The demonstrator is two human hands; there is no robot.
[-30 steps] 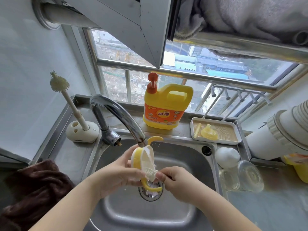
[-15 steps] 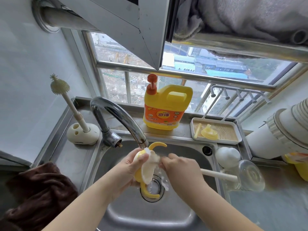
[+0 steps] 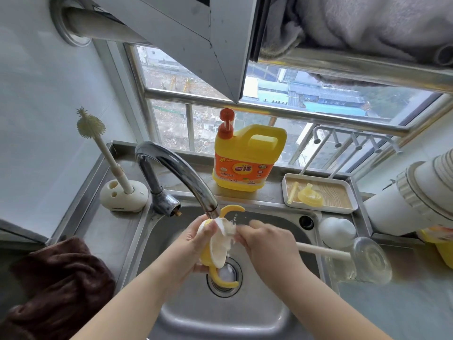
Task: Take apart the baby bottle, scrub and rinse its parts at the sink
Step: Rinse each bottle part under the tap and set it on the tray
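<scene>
Left hand [image 3: 193, 244] grips the yellow bottle collar [image 3: 208, 251], fingers and thumb curled round its rim, directly under the faucet spout [image 3: 193, 182] and above the sink drain [image 3: 224, 276]. Collar is a yellow ring with two curved yellow handles: one sticks up at 12 o'clock beside the spout tip, the other hangs at 6 o'clock over the drain. Its inner face looks pale cream, wet.

Right hand [image 3: 267, 244] is closed round the bottle brush [image 3: 323, 251]; the bristle end presses into the collar's top edge, the cream handle runs out to 3 o'clock. Motion blur on the bristles, a few water drops near them.

Sink basin [image 3: 257, 303] is stainless. At 2 o'clock, a white tray [image 3: 286, 192] holds a yellow nipple piece [image 3: 310, 196] and a straw [image 3: 293, 192]. Detergent jug [image 3: 245, 160] at 12 o'clock on the ledge. Second brush in its holder [image 3: 122, 195] at 10 o'clock. Clear bottle body [image 3: 367, 261] lies at 3 o'clock on the counter.
</scene>
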